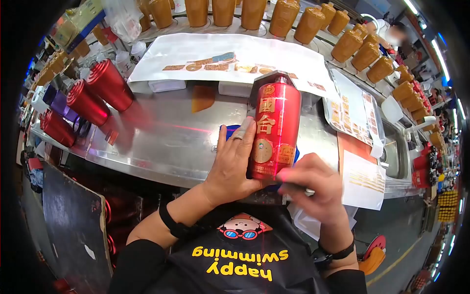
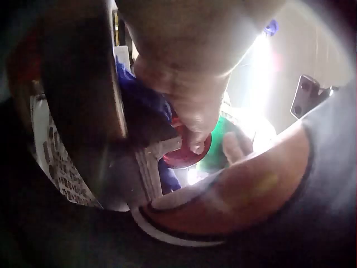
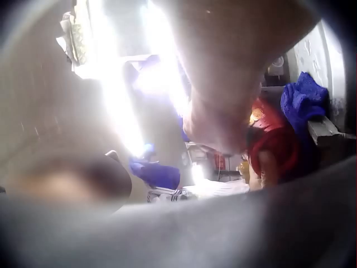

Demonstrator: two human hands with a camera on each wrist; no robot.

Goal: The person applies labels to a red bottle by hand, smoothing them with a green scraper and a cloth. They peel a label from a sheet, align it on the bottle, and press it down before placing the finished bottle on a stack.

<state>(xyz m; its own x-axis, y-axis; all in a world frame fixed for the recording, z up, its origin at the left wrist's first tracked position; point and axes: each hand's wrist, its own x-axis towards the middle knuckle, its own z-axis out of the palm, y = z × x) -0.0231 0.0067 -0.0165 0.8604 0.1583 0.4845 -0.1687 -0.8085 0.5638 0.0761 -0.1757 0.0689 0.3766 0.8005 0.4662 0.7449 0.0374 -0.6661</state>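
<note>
A red bottle [image 1: 277,127] with gold lettering and a round gold emblem lies tilted on the steel worktop, its neck pointing away. My left hand [image 1: 232,164] grips it along its left side, a ring on one finger. My right hand [image 1: 316,188] is at the bottle's lower right end, fingers curled and blurred, around a small dark flat piece [image 1: 292,189] whose kind I cannot tell. Blue cloth [image 1: 229,132] shows beneath the bottle. In the left wrist view, the bottle's round red base [image 2: 187,156] is beside the left fingers; the right wrist view shows the red bottle [image 3: 273,145] past the hand.
A white sheet with printed gold decals [image 1: 210,61] lies behind the bottle. More decal sheets [image 1: 355,110] are on the right, near a sink [image 1: 394,152]. Several red bottles [image 1: 110,85] stand at left. Brown bottles [image 1: 309,25] line a conveyor at the back.
</note>
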